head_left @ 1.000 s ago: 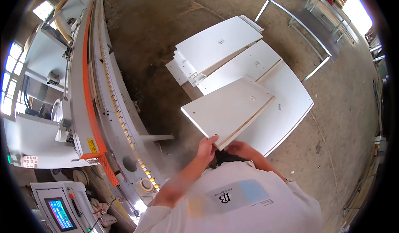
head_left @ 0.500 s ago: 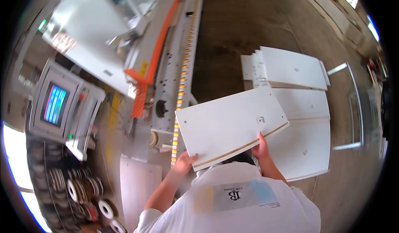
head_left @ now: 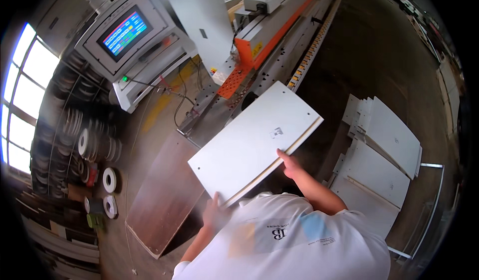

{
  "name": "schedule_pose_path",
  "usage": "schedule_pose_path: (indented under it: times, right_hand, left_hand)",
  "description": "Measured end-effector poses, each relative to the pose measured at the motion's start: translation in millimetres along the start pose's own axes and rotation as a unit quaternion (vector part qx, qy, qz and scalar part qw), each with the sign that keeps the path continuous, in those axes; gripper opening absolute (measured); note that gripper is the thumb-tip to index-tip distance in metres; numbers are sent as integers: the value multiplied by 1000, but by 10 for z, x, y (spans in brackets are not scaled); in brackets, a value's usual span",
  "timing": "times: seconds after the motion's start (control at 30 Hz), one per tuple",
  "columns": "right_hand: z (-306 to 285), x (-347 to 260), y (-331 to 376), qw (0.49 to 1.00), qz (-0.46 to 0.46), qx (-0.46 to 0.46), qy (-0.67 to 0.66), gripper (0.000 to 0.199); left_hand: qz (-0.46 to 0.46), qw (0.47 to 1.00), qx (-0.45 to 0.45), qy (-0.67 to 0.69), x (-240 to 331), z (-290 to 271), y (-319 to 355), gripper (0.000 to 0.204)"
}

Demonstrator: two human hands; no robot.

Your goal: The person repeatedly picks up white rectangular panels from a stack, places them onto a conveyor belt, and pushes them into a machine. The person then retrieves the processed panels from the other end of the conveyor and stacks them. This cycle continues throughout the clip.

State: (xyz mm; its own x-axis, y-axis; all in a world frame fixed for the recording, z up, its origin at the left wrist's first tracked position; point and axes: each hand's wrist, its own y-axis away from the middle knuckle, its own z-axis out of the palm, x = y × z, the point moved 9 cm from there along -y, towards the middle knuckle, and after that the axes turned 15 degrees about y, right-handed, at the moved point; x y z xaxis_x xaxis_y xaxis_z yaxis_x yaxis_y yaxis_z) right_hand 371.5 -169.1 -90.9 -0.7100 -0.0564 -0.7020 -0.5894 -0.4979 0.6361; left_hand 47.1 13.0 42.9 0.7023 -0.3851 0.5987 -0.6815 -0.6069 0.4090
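A white rectangular board (head_left: 249,145) is held up in front of my chest, tilted so that its far right corner points away. Small holes sit near its corners, a small label is stuck on its face, and a groove runs along the edge nearest me. At the near left corner my left hand (head_left: 213,211), slightly blurred, grips that edge with the thumb on top. My right hand (head_left: 291,167) clasps the same long edge further right, thumb on the face and fingers hidden beneath. The board's far end overlaps the machine's bed in view.
Ahead runs a long machine with an orange guard (head_left: 238,78) and a roller track (head_left: 312,53). A control panel with a lit screen (head_left: 124,33) stands left. Below it are a brown tabletop (head_left: 167,195) and rolls of edging (head_left: 110,180). Stacked white boards (head_left: 376,175) lie right.
My view has swung left, bringing the control panel and brown tabletop further in. The held board has turned, its right end now further up and away; both hands keep their hold.
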Motion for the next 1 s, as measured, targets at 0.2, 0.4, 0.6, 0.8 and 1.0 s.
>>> schedule_pose_path:
  times: [0.2, 0.4, 0.6, 0.8, 1.0]
  right_hand:
    - [632, 33, -111, 868, 73, -204, 447, 65]
    - [856, -162, -14, 943, 41, -191, 268, 58]
    - [1059, -239, -30, 975, 18, -195, 102, 65]
    - [1181, -336, -170, 974, -15, -189, 121, 75]
    - [910, -630, -458, 982, -52, -150, 97, 69]
  left_hand:
    - [-32, 990, 138, 13, -896, -57, -7, 83]
    - [-16, 983, 163, 86, -940, 25, -152, 81]
    - [-16, 980, 158, 119, -773, 18, -405, 80]
    - [-10, 970, 182, 159, -765, 58, -611, 80]
    - [-79, 946, 117, 291, -232, 136, -923, 81]
